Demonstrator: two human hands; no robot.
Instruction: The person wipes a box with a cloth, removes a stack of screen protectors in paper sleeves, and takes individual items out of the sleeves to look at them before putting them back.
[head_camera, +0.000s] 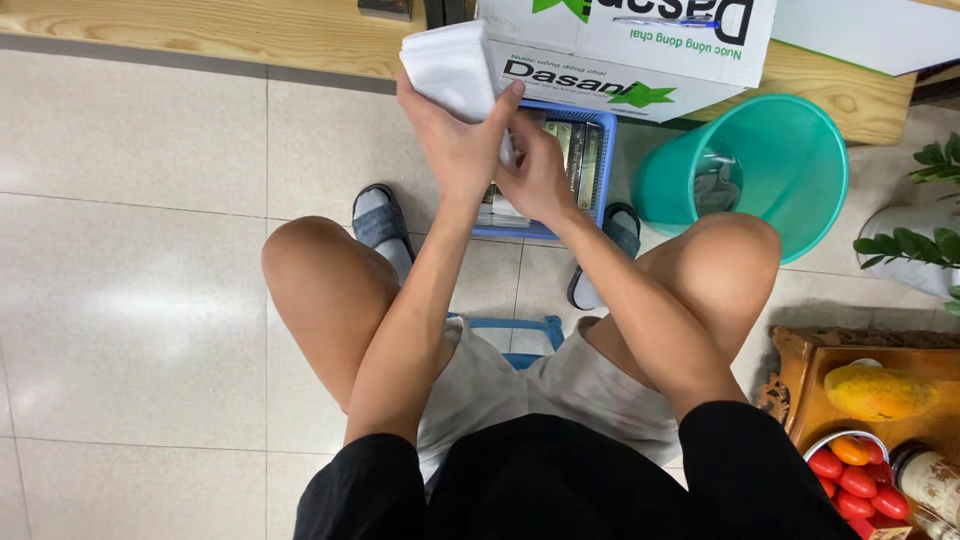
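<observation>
My left hand (455, 140) is raised and gripping a stack of white paper sheets (445, 65), with the thumb pressed on its right edge. My right hand (538, 175) is just beside it, fingers curled at the lower edge of the stack, touching the sheets. Both hands hover over a small blue plastic basket (602, 175) on the floor between my feet, which holds flat printed items. I sit on a blue stool (520, 330), knees apart.
A white cardboard box (640, 45) with green and black print rests on a wooden ledge (200, 30) ahead. A teal bucket (790, 170) lies tipped at right. A potted plant (925, 245), a wooden tray (810, 385) with a papaya, tomatoes and a jar stand at far right.
</observation>
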